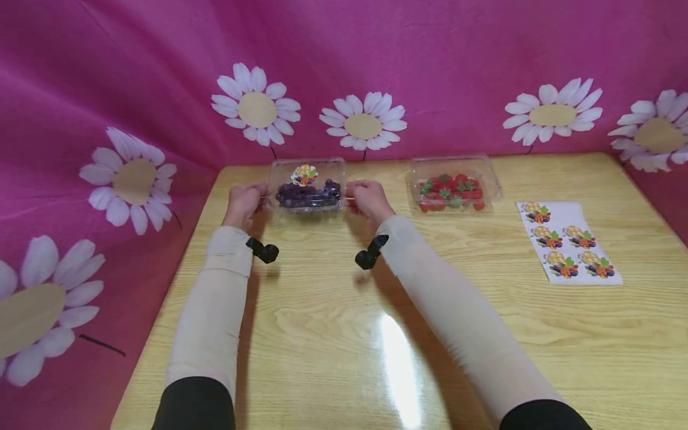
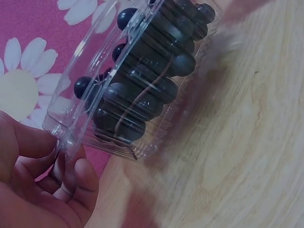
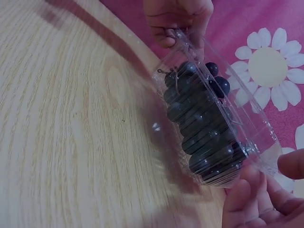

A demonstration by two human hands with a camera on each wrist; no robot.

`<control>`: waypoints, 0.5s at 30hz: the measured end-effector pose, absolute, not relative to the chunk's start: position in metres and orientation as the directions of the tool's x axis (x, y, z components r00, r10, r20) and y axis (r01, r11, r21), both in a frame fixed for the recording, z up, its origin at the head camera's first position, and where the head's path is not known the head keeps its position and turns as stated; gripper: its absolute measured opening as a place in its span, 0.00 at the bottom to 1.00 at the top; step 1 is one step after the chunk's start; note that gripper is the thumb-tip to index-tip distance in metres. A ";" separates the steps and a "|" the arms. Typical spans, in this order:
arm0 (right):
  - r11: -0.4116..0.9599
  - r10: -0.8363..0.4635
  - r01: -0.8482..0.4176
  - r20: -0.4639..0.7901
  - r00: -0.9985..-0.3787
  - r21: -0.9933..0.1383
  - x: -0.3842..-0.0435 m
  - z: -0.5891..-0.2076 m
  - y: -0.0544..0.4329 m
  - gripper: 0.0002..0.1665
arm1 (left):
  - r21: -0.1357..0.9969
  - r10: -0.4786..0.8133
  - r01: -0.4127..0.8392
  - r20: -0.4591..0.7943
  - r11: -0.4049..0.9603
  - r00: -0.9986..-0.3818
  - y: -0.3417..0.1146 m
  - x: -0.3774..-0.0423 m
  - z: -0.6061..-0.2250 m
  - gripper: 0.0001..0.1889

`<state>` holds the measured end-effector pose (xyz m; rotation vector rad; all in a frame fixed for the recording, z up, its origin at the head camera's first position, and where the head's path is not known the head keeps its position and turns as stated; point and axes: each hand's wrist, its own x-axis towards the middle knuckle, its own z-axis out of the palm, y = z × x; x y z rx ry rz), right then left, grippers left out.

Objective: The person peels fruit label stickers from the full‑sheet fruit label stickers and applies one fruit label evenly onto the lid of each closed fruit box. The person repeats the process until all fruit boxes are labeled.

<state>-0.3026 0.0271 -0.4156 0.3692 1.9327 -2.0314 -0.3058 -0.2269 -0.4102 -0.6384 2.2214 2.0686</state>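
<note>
A clear plastic clamshell box [image 1: 314, 209] of dark grapes [image 2: 147, 85] is at the far left of the table, a round fruit sticker [image 1: 304, 175] on its lid. My left hand [image 1: 244, 204] pinches the rim at the box's left end, thumb above and curled fingers below. At the opposite end, my right hand [image 1: 369, 202] grips the rim between thumb and fingers. The right wrist view has both hands at the two ends, the grapes [image 3: 204, 128] lying inside between them. From the left wrist, the side of the box appears tilted, close over the wooden table.
Right of the grapes stands a second clear box [image 1: 491, 179] with strawberries [image 1: 451, 192]. A white sheet [image 1: 586, 216] carrying several fruit stickers lies at the table's right. Behind the wooden table [image 1: 322, 334] hangs a pink cloth [image 1: 457, 65] with white daisies.
</note>
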 end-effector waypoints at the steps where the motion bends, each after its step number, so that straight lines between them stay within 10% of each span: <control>1: -0.045 -0.052 0.395 -0.393 -0.918 -0.917 -0.303 -0.415 0.027 0.24 | 0.948 -0.273 -0.318 -0.300 0.023 -0.914 -0.227 -0.307 -0.411 0.19; 15: -0.037 -0.102 0.395 -0.390 -0.915 -0.918 -0.306 -0.418 0.026 0.27 | 0.950 -0.305 -0.311 -0.306 -0.035 -0.902 -0.225 -0.318 -0.425 0.18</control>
